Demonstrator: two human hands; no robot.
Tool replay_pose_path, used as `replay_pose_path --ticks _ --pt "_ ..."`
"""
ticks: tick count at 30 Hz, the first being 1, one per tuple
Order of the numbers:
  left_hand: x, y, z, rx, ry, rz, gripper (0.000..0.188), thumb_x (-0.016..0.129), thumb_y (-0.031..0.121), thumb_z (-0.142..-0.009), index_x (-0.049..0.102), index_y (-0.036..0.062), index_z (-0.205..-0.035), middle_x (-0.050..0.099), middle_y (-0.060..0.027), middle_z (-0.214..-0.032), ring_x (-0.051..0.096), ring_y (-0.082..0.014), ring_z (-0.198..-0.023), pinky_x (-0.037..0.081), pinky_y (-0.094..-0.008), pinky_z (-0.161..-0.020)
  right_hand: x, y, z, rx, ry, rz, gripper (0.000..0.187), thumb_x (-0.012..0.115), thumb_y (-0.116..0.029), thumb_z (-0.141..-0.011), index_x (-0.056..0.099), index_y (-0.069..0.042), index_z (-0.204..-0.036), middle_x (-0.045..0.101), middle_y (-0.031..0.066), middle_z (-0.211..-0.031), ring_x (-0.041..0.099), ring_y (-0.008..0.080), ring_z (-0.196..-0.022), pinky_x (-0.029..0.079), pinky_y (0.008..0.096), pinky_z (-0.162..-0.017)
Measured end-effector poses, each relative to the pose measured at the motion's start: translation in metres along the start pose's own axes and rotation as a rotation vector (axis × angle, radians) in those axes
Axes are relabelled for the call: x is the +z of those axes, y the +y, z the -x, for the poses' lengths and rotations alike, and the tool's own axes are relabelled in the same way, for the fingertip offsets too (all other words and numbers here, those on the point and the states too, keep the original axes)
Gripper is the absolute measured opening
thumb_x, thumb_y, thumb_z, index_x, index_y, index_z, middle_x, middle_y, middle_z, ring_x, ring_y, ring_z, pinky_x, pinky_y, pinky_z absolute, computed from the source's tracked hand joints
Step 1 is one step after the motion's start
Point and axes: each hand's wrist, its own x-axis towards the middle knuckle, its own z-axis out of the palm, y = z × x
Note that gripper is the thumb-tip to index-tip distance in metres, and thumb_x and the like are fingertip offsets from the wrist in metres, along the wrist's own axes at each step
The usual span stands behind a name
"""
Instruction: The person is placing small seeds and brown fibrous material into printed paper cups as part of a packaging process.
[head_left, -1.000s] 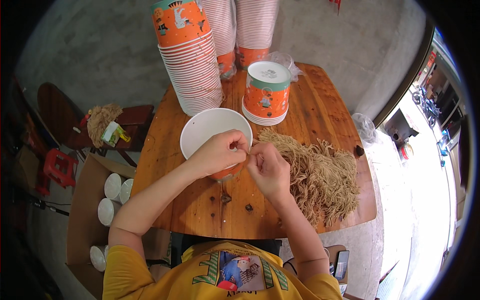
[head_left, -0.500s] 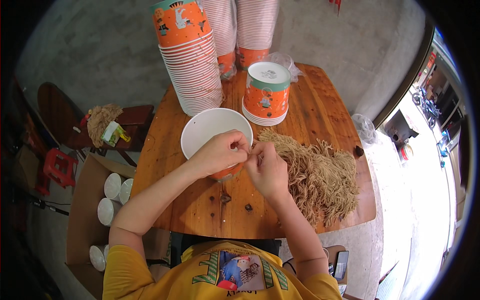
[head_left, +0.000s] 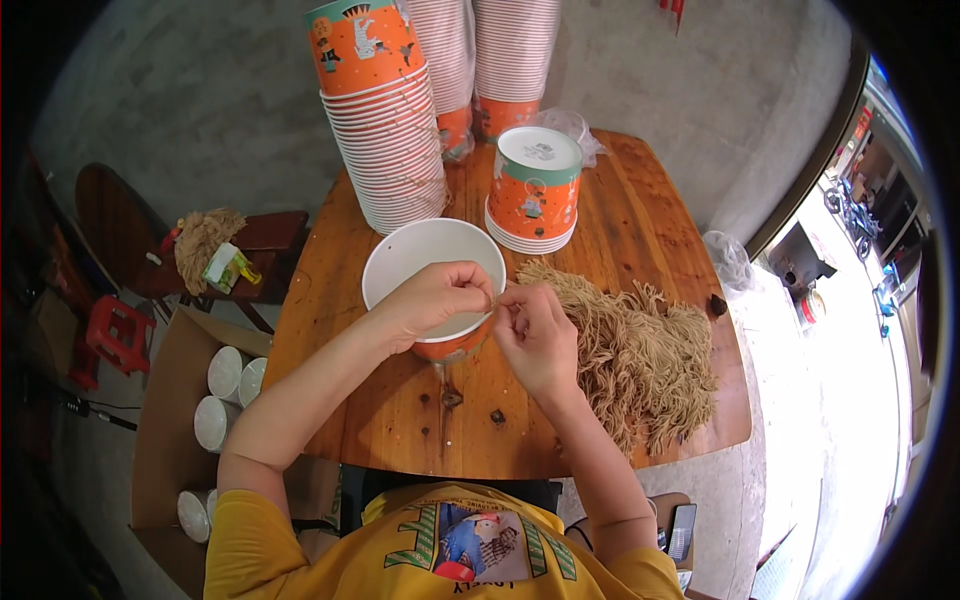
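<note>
A paper bucket (head_left: pixel 400 255), white inside and orange outside, stands upright on the table with its mouth facing up. My left hand (head_left: pixel 440 300) reaches over its near rim, thumb and fingers pinched together at the right side. Close beside it, my right hand (head_left: pixel 535 335) is also pinched, its fingertips almost meeting the left ones just outside the rim. Whatever thin thing lies between the fingertips is too small to make out. To the right of my right hand lies a loose heap of tan cords (head_left: pixel 650 360).
Behind the bucket rises a tall leaning stack of nested buckets (head_left: pixel 385 150); an upturned bucket stack (head_left: pixel 535 190) stands to its right. The wooden table (head_left: pixel 400 430) has a curved edge. A cardboard box (head_left: pixel 165 440) of buckets and a red stool (head_left: pixel 120 335) are at left.
Both hands stay at the bucket's right rim. The left fingers have drawn closer together, and the fingertips of both hands have shifted slightly.
</note>
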Motion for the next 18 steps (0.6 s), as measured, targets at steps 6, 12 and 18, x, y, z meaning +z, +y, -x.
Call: replay_pose_path --ticks 6,12,18 --pt "0.0 -0.001 -0.001 -0.024 0.01 0.04 0.005 0.06 0.01 -0.083 0.063 0.0062 -0.085 0.058 0.0034 -0.083 0.051 -0.006 -0.08 0.042 -0.0222 -0.073 0.004 0.001 0.0 -0.024 0.013 0.066 0.015 0.068 -0.002 -0.08 0.056 -0.007 -0.089 0.055 0.0047 -0.081 0.052 0.0127 -0.054 0.045 0.0283 -0.052" --pt "0.001 -0.001 -0.003 -0.039 -0.004 -0.018 0.005 0.06 0.009 -0.083 0.062 0.0063 -0.087 0.059 0.0034 -0.085 0.053 -0.0056 -0.081 0.043 -0.0226 -0.073 0.005 0.004 -0.002 -0.025 -0.008 0.128 0.015 0.066 -0.001 -0.08 0.055 -0.007 -0.089 0.055 0.0053 -0.08 0.055 0.0167 -0.057 0.047 0.0311 -0.053" --pt "0.002 -0.004 -0.004 0.017 0.006 -0.068 0.006 0.061 0.01 -0.082 0.062 0.0054 -0.086 0.058 0.0034 -0.083 0.051 -0.0055 -0.078 0.043 -0.0226 -0.072 0.009 0.014 0.002 0.223 -0.057 -0.314 0.014 0.062 0.001 -0.081 0.053 -0.007 -0.09 0.05 0.0002 -0.078 0.05 0.0079 -0.063 0.043 0.0239 -0.057"
